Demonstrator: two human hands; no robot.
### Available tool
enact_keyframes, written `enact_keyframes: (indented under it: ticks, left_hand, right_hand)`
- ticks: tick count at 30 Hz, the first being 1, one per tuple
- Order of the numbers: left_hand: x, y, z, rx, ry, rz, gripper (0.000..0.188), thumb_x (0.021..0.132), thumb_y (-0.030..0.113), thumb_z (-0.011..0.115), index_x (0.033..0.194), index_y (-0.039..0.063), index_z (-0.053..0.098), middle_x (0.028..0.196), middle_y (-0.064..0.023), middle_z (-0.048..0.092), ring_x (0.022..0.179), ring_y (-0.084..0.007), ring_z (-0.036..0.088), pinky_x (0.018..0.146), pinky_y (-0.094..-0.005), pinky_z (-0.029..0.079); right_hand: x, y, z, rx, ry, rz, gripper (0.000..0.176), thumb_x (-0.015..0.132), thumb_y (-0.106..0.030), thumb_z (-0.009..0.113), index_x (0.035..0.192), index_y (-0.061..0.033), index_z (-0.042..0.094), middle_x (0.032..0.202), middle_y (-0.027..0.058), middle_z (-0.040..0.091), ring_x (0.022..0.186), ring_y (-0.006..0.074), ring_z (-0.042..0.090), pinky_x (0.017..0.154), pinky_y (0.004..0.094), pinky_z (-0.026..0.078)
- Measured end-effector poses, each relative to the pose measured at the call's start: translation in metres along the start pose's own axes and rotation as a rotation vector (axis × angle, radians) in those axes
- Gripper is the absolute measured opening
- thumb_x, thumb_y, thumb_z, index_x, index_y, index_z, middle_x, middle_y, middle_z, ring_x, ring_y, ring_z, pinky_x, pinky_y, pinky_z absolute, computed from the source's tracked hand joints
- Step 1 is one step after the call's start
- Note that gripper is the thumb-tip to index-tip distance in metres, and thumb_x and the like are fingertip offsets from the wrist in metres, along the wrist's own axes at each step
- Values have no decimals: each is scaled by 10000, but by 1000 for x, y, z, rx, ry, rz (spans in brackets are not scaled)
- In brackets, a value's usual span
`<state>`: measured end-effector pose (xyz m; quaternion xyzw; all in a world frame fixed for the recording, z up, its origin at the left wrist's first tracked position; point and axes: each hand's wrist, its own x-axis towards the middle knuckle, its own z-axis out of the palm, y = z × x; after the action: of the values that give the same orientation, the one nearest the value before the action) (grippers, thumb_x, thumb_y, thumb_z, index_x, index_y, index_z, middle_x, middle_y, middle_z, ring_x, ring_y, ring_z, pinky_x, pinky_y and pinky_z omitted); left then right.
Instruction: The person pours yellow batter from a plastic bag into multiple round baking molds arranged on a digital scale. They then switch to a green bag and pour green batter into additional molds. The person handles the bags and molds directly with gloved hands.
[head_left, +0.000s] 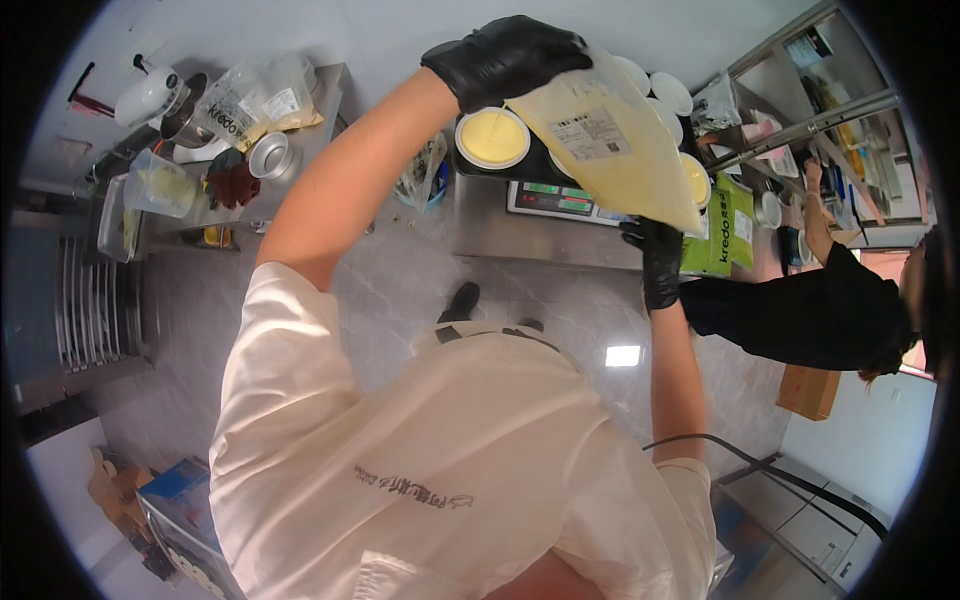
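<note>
My left hand (510, 60), in a black glove, grips the upper end of a clear plastic bag (615, 150) of pale yellow liquid, which is held tilted. Beneath the bag's low far end, my gloved right hand (660, 262) holds it up. A thin yellow stream seems to run from the corner near my left hand into a white round cup (493, 138) with yellow filling. This cup stands on a black tray (484, 173). Another filled cup (694, 182) shows to the right of the bag, which partly covers other cups.
A digital scale (551, 199) sits under the tray on a steel table (517, 244). Green printed packs (731, 225) lie at the right. Beyond them, a co-worker (795, 315) in black reaches toward shelving. On the left bench are a stand mixer (154, 97), a plastic jug (161, 184) and metal tins (271, 155).
</note>
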<state>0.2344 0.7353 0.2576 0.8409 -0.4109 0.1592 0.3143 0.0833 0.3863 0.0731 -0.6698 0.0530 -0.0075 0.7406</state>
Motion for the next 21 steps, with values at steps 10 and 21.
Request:
enact_keyframes:
  ticks: [10, 21]
  left_hand:
    - [1, 109, -20, 345, 32, 489, 217, 803, 160, 763, 1005, 101, 708, 998, -91, 692, 888, -308, 638, 772, -418, 508]
    - [-95, 200, 43, 173, -120, -173, 296, 763, -16, 700, 1032, 107, 710, 875, -82, 658, 813, -310, 632, 742, -426, 508]
  right_hand:
    - [-77, 58, 39, 139, -48, 136, 345, 1052, -243, 457, 1254, 27, 528, 1125, 195, 674, 999, 343, 702, 827, 416, 582]
    - [-119, 132, 13, 410, -536, 162, 384, 932, -149, 724, 1293, -57, 629, 1181, 85, 692, 1086, 150, 631, 980, 322, 498]
